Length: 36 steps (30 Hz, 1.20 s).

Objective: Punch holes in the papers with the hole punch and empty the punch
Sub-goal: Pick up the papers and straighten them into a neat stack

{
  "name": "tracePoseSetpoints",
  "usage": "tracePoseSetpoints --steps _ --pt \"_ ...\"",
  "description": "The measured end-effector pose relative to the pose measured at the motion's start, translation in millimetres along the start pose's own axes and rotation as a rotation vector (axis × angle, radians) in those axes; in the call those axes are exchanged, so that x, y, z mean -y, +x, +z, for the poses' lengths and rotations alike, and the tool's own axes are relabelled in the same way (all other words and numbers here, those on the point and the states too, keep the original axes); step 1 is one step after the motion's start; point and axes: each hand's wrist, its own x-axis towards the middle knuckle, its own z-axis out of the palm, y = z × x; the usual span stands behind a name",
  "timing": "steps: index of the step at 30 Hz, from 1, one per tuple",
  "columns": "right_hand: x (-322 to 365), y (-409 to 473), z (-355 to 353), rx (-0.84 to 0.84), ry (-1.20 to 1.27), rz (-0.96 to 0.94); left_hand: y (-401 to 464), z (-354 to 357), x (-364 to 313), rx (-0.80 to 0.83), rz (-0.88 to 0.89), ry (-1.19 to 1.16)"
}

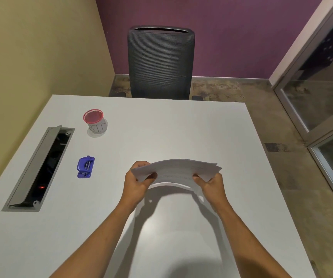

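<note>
A stack of white papers (pixel 176 169) hangs above the middle of the white table (pixel 161 127), bowed upward in an arch. My left hand (pixel 135 182) grips its left end and my right hand (pixel 211 184) grips its right end. A small blue hole punch (pixel 85 167) lies on the table to the left of my left hand, apart from it. Farther back on the left stands a small cup (pixel 95 121) with a red mesh rim and "BIN" written on its white side.
An open grey cable hatch (pixel 39 169) is sunk into the table along its left side, with a red light inside. A dark mesh office chair (pixel 159 63) stands behind the far edge. A yellow wall runs on the left, glass panels on the right.
</note>
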Motion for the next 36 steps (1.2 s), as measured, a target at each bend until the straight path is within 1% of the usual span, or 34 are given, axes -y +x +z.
tracePoseSetpoints --steps 4,7,12,16,19,20,22,25,27,30,33,36 --pt "-5.8 -3.5 4.7 0.073 -0.018 -0.027 -5.3 -1.1 8.3 -0.022 -0.032 -0.028" --pt "-9.2 -3.8 14.1 0.033 0.013 -0.010 -5.9 3.6 10.4 -0.017 -0.050 -0.038" --pt "-10.7 -1.7 27.1 -0.071 0.083 0.081 -4.1 13.4 6.3 -0.031 -0.073 -0.045" --pt "-5.3 -0.5 21.8 -0.065 0.081 0.018 -3.1 13.0 2.4 -0.058 -0.072 -0.068" --pt "-8.9 -1.1 13.2 -0.074 0.066 -0.008 -1.6 9.8 0.9 -0.056 -0.075 -0.130" --pt "-13.5 -2.1 10.0 -0.109 0.057 0.014 -1.3 8.8 0.1 -0.055 -0.078 -0.161" --pt "-24.1 -7.3 3.7 -0.194 0.089 0.129 -1.0 8.4 -3.1 -0.057 -0.089 -0.239" --pt "-39.9 -15.9 -1.7 -0.282 0.254 0.315 -0.5 10.2 -9.8 -0.066 -0.094 -0.344" --pt "-51.1 -20.2 -4.6 -0.245 0.416 0.364 -0.4 12.3 -12.5 -0.049 -0.096 -0.428" --pt "-52.8 -27.2 -3.9 -0.043 0.626 0.367 -1.9 15.9 -11.0 -0.022 -0.126 -0.558" --pt "-50.2 -23.7 -4.2 0.038 0.667 0.338 -3.9 19.9 -5.4 -0.015 -0.166 -0.662" --pt "-46.5 -17.7 -6.9 0.022 0.597 0.307 -4.6 19.0 1.1 -0.024 -0.185 -0.704"
